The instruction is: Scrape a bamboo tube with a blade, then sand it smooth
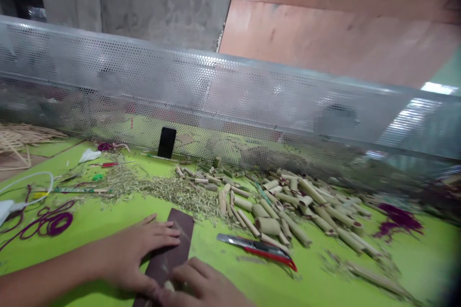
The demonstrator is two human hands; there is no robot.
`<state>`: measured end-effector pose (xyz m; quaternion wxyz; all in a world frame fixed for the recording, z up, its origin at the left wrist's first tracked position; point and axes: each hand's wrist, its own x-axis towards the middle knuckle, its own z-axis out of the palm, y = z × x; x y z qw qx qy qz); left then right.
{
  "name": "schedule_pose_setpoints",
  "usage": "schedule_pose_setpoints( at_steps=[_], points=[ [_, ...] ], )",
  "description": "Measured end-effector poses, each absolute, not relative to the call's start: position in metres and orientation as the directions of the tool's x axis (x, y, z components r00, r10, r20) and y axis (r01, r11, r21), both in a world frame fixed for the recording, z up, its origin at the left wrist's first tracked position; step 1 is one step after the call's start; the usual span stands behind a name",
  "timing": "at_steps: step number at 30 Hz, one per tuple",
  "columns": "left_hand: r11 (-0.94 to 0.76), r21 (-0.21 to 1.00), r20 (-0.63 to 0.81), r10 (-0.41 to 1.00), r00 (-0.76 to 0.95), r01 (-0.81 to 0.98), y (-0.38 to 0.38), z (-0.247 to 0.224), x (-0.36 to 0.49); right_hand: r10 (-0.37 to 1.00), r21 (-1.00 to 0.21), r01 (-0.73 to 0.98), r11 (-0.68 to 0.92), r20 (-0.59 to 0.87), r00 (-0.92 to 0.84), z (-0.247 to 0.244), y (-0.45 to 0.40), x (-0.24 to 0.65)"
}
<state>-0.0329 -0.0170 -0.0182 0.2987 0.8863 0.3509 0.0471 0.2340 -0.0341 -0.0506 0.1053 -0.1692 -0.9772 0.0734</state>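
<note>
A dark brown strip that looks like sandpaper (182,240) lies on the green tabletop, with pale dust on it. My left hand (135,252) rests on the strip, fingers stretched out and flat, its thumb close to the right hand. Over the strip's lower end, my right hand (205,285) is closed on a small pale piece of bamboo (168,286), mostly hidden by the fingers. Right of the strip lies a red-and-black utility knife (257,248) with its blade out.
Cut bamboo pieces (268,225) are heaped behind the knife. Bamboo shavings (187,196) lie beyond the strip. Purple cord (59,223) and a white cable (53,182) are at left. A black phone (167,143) leans against the perforated metal screen (201,86). Purple threads (399,218) lie at right.
</note>
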Motion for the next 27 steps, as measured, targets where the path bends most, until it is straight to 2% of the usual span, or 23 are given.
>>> schedule_pose_setpoints(
  at_steps=[1,2,3,5,6,7,9,11,12,13,15,16,19,20,21,24,25,27],
  points=[
    [-0.584,0.562,-0.114,0.647,0.754,0.586,-0.017,-0.019,-0.033,0.307,-0.183,0.273,0.944,0.19,-0.933,-0.049,-0.035,0.234],
    [-0.594,0.562,-0.098,0.643,0.76,0.576,-0.016,-0.019,-0.033,0.326,-0.217,0.289,0.933,0.163,-0.931,-0.045,-0.036,0.235],
    [-0.605,0.559,-0.083,0.639,0.764,0.567,-0.015,-0.02,-0.034,0.396,-0.264,0.357,0.896,0.111,-0.912,-0.041,-0.037,0.235],
    [-0.616,0.552,-0.069,0.637,0.768,0.561,-0.014,-0.023,-0.035,0.623,-0.293,0.573,0.765,0.11,-0.775,-0.034,-0.04,0.234],
    [-0.617,0.55,-0.069,0.638,0.767,0.563,-0.014,-0.024,-0.035,0.646,-0.274,0.602,0.75,0.113,-0.755,-0.033,-0.042,0.234],
    [-0.617,0.55,-0.069,0.638,0.767,0.563,-0.014,-0.025,-0.036,0.613,-0.244,0.575,0.781,0.12,-0.781,-0.033,-0.044,0.233],
    [-0.62,0.558,-0.056,0.635,0.77,0.552,-0.014,-0.026,-0.037,0.45,-0.165,0.428,0.889,0.14,-0.882,-0.034,-0.046,0.232],
    [-0.626,0.568,-0.036,0.63,0.776,0.534,-0.013,-0.027,-0.037,0.339,-0.148,0.318,0.936,0.147,-0.929,-0.032,-0.045,0.231],
    [-0.629,0.569,-0.026,0.63,0.776,0.529,-0.013,-0.027,-0.037,0.35,-0.189,0.322,0.928,0.135,-0.927,-0.03,-0.044,0.229],
    [-0.631,0.568,-0.021,0.63,0.776,0.528,-0.012,-0.027,-0.037,0.439,-0.234,0.4,0.886,0.148,-0.886,-0.027,-0.043,0.228],
    [-0.633,0.563,-0.016,0.634,0.773,0.531,-0.011,-0.028,-0.037,0.596,-0.261,0.549,0.794,0.16,-0.787,-0.024,-0.042,0.224],
    [-0.636,0.561,-0.013,0.634,0.773,0.531,-0.01,-0.028,-0.037,0.617,-0.255,0.57,0.781,0.176,-0.767,-0.025,-0.042,0.222],
    [-0.65,0.549,-0.025,0.616,0.787,0.526,-0.01,-0.028,-0.039,0.437,-0.27,0.378,0.886,0.207,-0.875,-0.035,-0.043,0.219],
    [-0.651,0.541,-0.036,0.614,0.788,0.532,-0.01,-0.027,-0.04,0.416,-0.297,0.347,0.89,0.214,-0.884,-0.038,-0.043,0.219],
    [-0.647,0.531,-0.053,0.619,0.783,0.547,-0.011,-0.027,-0.041,0.439,-0.334,0.359,0.872,0.206,-0.874,-0.039,-0.043,0.22],
    [-0.606,0.49,-0.1,0.675,0.731,0.626,-0.013,-0.026,-0.042,0.623,-0.358,0.533,0.767,0.213,-0.753,-0.031,-0.044,0.226],
    [-0.597,0.482,-0.103,0.688,0.719,0.641,-0.013,-0.025,-0.042,0.634,-0.347,0.548,0.761,0.22,-0.742,-0.027,-0.045,0.228],
    [-0.597,0.488,-0.097,0.688,0.719,0.637,-0.013,-0.026,-0.043,0.535,-0.335,0.449,0.828,0.234,-0.812,-0.022,-0.048,0.23]
  ],
)
